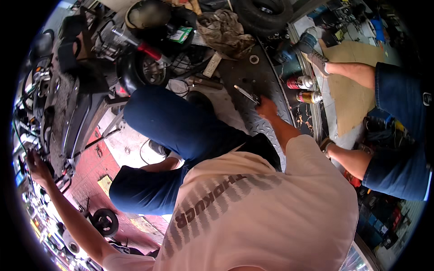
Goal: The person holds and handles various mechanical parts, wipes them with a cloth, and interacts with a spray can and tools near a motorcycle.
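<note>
My right hand (266,108) reaches forward over a dark checker-plate ramp (253,72), its fingers closed about the near end of a slim metal hand tool (246,94) lying there. My left hand (36,166) is stretched far out to the left, against wires and parts at the side of a dark scooter (72,104). Its grip is too small and blurred to tell. My pale t-shirt (253,212) and dark blue trousers (181,126) fill the middle of the view.
Another person in denim shorts (398,135) sits at the right, one leg (348,70) stretched toward the ramp. Two spray cans (302,82) lie beside the ramp. A rag (224,29), tyres (264,13), a small wheel (105,221) and a red tiled floor (97,167) surround me.
</note>
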Demonstrator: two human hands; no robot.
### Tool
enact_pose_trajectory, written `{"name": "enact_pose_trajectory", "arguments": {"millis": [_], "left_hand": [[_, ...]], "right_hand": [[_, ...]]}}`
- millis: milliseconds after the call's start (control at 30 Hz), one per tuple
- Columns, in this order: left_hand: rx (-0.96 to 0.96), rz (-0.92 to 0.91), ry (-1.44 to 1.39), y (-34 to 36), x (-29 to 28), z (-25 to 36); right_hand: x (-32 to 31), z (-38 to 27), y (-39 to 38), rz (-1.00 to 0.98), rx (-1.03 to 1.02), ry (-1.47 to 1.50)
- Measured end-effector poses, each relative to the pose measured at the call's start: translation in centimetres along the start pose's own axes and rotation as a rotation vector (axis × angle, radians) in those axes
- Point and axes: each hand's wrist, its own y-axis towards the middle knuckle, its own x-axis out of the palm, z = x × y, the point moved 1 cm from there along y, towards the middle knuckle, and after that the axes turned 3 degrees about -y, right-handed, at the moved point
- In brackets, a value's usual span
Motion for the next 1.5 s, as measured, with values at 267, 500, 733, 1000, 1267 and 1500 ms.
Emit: {"name": "enact_pose_trajectory", "arguments": {"millis": [267, 500, 733, 1000, 1267, 1500], "left_hand": [[-0.127, -0.023, 0.2, -5.5, 2.8, 1.8], [-0.07, -0.045, 0.397, -4.9, 1.9, 1.8], [-0.083, -0.208, 0.131, -2.8, 0.0, -0.8], [0.105, 0.04, -0.779, -6.6, -8.0, 29.5], [-0.268, -0.831, -1.78, -15.2, 1.2, 56.5], [-0.502, -0.711, -2.159, -12.1, -0.3, 55.7]], "right_hand": [[0.9, -1.1, 2.2, -0.151, 0.062, -0.025], [2.4, -0.6, 3.0, -0.12, 0.082, 0.048], [0.9, -2.5, 2.4, -0.098, 0.108, 0.093], [-14.9, -15.8, 0.0, 0.19, -0.283, 0.522], [-32.5, -34.0, -10.4, 0.379, -0.805, 0.523], [-32.6, -37.0, -13.4, 0.609, -1.191, 0.423]]}}
